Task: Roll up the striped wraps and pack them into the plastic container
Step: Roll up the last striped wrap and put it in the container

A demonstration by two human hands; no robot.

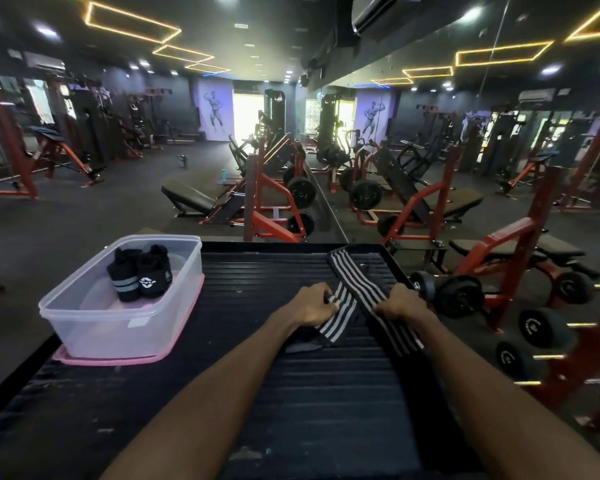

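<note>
A black wrap with grey stripes [352,277] lies folded in a V on the black ribbed table [291,375], its bend toward the far edge. My left hand [312,304] pinches the left leg of the wrap near its end. My right hand [400,304] grips the right leg, which runs on toward me along the table's right side. A clear plastic container [94,323] stands at the table's left on a pink lid. Inside it two rolled black wraps [139,273] stand upright side by side.
A rack of black dumbbells [534,320] on a red frame sits just right of the table. Red and black weight benches and machines [274,202] fill the floor beyond the table's far edge, with a mirrored wall at the right.
</note>
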